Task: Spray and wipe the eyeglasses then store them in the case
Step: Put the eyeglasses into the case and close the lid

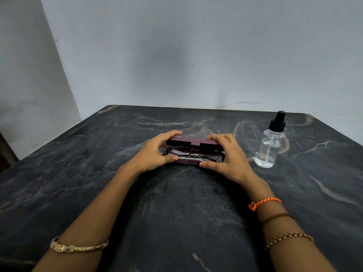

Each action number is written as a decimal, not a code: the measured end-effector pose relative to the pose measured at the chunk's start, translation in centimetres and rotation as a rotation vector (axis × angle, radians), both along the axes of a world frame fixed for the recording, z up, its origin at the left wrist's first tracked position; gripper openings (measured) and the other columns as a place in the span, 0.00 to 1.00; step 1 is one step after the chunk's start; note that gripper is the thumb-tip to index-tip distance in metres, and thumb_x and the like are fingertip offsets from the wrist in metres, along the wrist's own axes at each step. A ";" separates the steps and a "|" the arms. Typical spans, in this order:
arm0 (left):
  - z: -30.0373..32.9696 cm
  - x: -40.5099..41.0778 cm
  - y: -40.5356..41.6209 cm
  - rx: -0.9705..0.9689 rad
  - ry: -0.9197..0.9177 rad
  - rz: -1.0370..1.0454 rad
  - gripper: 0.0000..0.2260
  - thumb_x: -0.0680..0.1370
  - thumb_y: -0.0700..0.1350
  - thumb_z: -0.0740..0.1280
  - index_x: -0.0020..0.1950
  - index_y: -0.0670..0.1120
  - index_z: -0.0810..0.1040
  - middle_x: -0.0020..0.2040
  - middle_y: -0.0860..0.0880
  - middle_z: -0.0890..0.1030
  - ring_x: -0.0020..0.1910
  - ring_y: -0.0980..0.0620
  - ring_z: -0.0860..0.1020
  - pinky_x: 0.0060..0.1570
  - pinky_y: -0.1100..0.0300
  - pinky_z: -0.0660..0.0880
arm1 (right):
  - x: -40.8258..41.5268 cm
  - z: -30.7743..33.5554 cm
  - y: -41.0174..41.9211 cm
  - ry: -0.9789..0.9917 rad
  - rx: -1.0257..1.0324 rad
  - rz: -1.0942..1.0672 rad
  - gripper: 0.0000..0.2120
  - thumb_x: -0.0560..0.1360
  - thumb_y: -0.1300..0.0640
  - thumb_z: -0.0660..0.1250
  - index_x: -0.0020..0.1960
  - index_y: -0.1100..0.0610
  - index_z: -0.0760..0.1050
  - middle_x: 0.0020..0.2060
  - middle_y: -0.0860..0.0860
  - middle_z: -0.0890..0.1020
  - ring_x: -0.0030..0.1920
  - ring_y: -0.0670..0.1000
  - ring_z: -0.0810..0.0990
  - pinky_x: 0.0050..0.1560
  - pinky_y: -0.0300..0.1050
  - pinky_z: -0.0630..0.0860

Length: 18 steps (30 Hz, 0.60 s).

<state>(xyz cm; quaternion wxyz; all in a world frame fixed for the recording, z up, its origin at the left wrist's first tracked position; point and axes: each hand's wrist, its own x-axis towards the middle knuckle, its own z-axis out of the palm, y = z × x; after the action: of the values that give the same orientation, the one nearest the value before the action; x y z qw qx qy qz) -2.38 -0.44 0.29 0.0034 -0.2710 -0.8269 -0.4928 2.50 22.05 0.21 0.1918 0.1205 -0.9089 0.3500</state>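
A maroon eyeglass case (193,143) rests on the dark table, its lid partly raised. Thin-framed eyeglasses (194,153) lie folded inside on a pale lining. My left hand (157,152) grips the case's left end, fingers over the lid and thumb at the front rim. My right hand (227,154) grips the right end the same way. A clear spray bottle (270,146) with a black nozzle stands upright to the right of the case, apart from my right hand.
The dark marble-pattern table (98,173) stretches wide on all sides, backed by a pale wall. Its left edge runs diagonally toward the near left.
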 end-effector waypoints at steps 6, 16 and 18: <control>-0.1 0.2 -0.2 -0.104 0.137 -0.013 0.23 0.73 0.39 0.70 0.55 0.66 0.72 0.61 0.58 0.73 0.63 0.60 0.67 0.63 0.58 0.66 | 0.0 0.2 -0.2 -0.019 0.145 0.016 0.23 0.68 0.49 0.72 0.62 0.46 0.73 0.53 0.47 0.71 0.55 0.51 0.72 0.53 0.42 0.68; 0.0 0.0 0.0 -0.109 0.161 0.006 0.23 0.71 0.38 0.72 0.56 0.63 0.73 0.58 0.57 0.74 0.58 0.61 0.71 0.57 0.67 0.66 | 0.2 0.3 -0.2 -0.023 0.094 0.020 0.22 0.68 0.49 0.72 0.60 0.47 0.75 0.50 0.47 0.71 0.52 0.49 0.71 0.51 0.40 0.66; 0.0 0.1 0.0 -0.121 0.172 0.009 0.24 0.71 0.39 0.72 0.55 0.65 0.72 0.57 0.60 0.73 0.58 0.61 0.71 0.57 0.65 0.66 | 0.2 0.3 -0.2 -0.027 0.106 0.022 0.22 0.67 0.49 0.73 0.61 0.47 0.74 0.50 0.47 0.71 0.53 0.49 0.71 0.51 0.40 0.66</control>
<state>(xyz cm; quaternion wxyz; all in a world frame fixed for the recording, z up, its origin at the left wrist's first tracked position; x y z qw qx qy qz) -2.32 -0.43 0.31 0.0601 -0.3083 -0.8530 -0.4167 2.66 21.86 0.55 0.1692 0.1357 -0.9273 0.3050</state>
